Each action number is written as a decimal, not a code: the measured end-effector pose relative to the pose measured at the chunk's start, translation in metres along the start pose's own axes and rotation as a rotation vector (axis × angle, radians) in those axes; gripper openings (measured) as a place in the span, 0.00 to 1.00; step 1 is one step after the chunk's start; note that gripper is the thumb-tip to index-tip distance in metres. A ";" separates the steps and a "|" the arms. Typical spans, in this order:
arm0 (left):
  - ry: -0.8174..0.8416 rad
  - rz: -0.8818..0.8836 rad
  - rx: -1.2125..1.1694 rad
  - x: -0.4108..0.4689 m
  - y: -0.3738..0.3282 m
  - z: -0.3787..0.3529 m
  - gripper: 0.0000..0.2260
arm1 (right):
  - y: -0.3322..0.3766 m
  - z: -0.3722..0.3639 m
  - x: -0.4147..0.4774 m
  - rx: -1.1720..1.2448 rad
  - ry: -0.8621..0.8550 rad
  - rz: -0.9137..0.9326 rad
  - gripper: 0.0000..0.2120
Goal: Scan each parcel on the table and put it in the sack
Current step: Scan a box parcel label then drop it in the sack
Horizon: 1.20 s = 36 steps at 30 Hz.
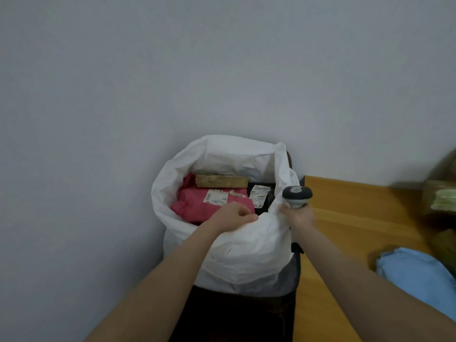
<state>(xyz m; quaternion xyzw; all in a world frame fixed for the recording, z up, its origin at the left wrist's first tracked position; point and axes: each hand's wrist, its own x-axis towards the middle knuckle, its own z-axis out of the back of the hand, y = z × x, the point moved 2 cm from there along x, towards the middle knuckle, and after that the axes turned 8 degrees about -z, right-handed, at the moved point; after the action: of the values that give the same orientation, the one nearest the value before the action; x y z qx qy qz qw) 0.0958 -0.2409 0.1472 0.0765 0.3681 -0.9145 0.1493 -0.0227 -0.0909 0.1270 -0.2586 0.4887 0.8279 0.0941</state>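
**Three in, more to go**

Three parcels lay inside the white sack (246, 255), just past the person's hands: a pink parcel (197, 206) right beyond the left hand (234, 215), a brown box (222, 181) further back, and a black parcel (265, 197) between the two hands.

The left hand pinched the front edge of the sack, fingers curled on the thin cloth. The right hand (299, 215) was wrapped round the handle of the scanner (297, 193), with the scanner's head sticking up. It looked like it touched the sack's edge too, but I could not tell for sure.

Off to the right of the right hand, on the wooden table (345, 218), a blue parcel (417, 272) lay near the person. A brown parcel with green on it (441, 196) sat further back.

I thought the sack was soft and floppy and would sag shut, so the edge was the best place to hold it. The blue parcel looked squashy, light and maybe slippery. A big handful in the middle seemed safer than a corner. The brown box looked stiff and easy to grab by its sides.
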 end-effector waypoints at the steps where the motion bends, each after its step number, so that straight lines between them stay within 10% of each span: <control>1: -0.126 0.058 0.056 -0.002 0.009 0.010 0.15 | 0.003 -0.002 0.001 -0.036 0.012 0.021 0.22; 9: -0.861 0.636 0.298 -0.047 0.105 0.086 0.33 | 0.019 -0.006 0.015 -0.050 -0.057 0.059 0.21; 15: -0.744 0.649 -0.183 -0.031 0.183 0.122 0.45 | 0.033 -0.031 0.042 -0.184 -0.066 0.055 0.20; 22: -0.643 0.533 -0.206 0.022 0.196 0.146 0.27 | 0.029 -0.059 0.067 -0.202 -0.131 -0.108 0.08; 36: -0.963 0.451 -0.309 0.072 0.159 0.230 0.19 | 0.121 -0.034 0.051 0.233 -0.316 0.048 0.11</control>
<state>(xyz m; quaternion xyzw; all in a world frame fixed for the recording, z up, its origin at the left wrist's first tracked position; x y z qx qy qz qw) 0.0728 -0.5252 0.1910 -0.2962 0.3629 -0.7269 0.5022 -0.1038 -0.1859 0.1798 -0.1008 0.5663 0.7981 0.1790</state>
